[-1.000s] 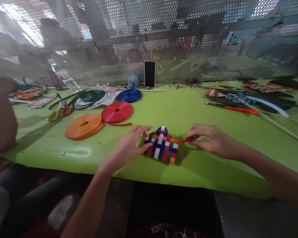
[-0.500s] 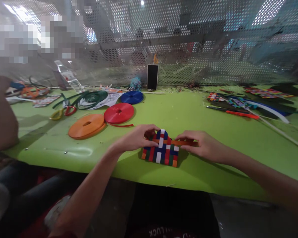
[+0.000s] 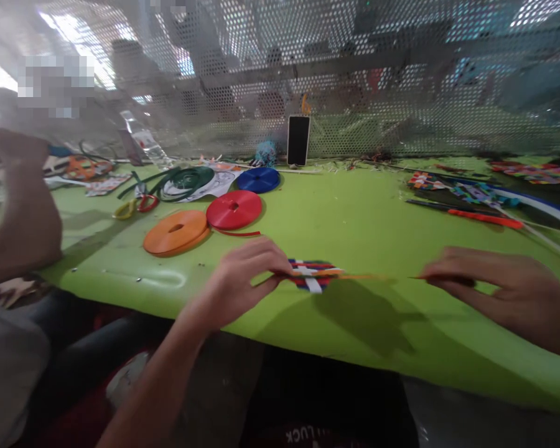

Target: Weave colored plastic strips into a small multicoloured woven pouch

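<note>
My left hand [image 3: 245, 274] pinches the left edge of a small woven piece [image 3: 313, 285] of white, blue and red strips, held above the table and seen at a slant. An orange strip [image 3: 361, 276] runs across the weave and out to the right, its far part blurred. Off to the right, my right hand [image 3: 499, 286] is closed, thumb against fingers, on the thin end of that strip; the stretch just before the fingertips is too smeared to follow.
On the green table [image 3: 350, 205] lie an orange roll [image 3: 161, 235], a red roll [image 3: 231, 214], a blue roll [image 3: 260, 180], a green coil [image 3: 186, 185] and scissors [image 3: 135, 205]. A phone [image 3: 298, 140] stands behind. A red-handled tool [image 3: 485, 218] lies right; another person's arm [image 3: 25, 193], left.
My right hand has moved well to the right, away from the weave, drawing the orange strip out. The woven piece has lifted and tilted in my left hand. The view has shifted slightly.
</note>
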`<control>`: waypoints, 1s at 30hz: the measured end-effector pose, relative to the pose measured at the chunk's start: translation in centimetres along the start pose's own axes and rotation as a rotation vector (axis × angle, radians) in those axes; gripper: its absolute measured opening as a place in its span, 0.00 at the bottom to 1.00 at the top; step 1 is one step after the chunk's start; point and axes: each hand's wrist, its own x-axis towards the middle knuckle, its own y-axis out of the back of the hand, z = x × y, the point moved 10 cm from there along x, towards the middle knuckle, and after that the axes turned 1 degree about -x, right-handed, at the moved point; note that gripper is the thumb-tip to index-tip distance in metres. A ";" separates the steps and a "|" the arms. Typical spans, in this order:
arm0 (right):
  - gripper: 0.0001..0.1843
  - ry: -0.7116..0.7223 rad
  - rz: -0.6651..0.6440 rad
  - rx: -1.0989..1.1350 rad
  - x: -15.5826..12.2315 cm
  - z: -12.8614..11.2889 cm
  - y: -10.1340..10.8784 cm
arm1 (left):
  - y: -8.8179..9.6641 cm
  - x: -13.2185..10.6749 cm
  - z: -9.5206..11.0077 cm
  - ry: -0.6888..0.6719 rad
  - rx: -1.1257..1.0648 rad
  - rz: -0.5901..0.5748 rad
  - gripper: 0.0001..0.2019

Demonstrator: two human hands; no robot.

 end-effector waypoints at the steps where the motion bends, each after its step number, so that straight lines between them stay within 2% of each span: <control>1: 0.08 0.014 0.063 -0.033 -0.9 0.2 1.1 | 0.2 -0.6 1.2 -0.064 0.044 0.044 0.09; 2: 0.07 0.044 0.069 -0.068 -1.8 0.1 1.3 | 0.3 -1.2 1.9 -0.097 0.094 0.079 0.11; 4: 0.10 0.012 0.074 -0.108 -3.1 0.4 1.2 | -0.1 -2.5 3.0 -0.134 0.169 0.133 0.13; 7: 0.19 0.003 0.016 -0.131 -3.9 -0.1 -0.9 | -0.7 -3.9 3.6 -0.132 0.176 0.188 0.14; 11: 0.28 0.150 -0.039 -0.198 -3.8 -2.6 -4.2 | -1.1 -4.8 3.8 -0.124 0.145 0.232 0.14; 15: 0.21 0.247 -0.060 -0.234 -3.0 -5.2 -6.2 | -1.2 -5.3 3.7 -0.097 0.130 0.243 0.14; 19: 0.16 0.262 -0.069 -0.210 -1.8 -6.9 -7.4 | -1.4 -5.9 3.2 -0.079 0.140 0.252 0.14; 24: 0.16 0.240 -0.105 -0.168 -0.6 -7.2 -9.0 | -2.3 -6.3 2.1 -0.040 0.107 0.197 0.15; 30: 0.17 0.178 -0.106 -0.110 -0.2 -6.5 -9.3 | -3.9 -6.4 0.8 0.057 0.096 0.013 0.15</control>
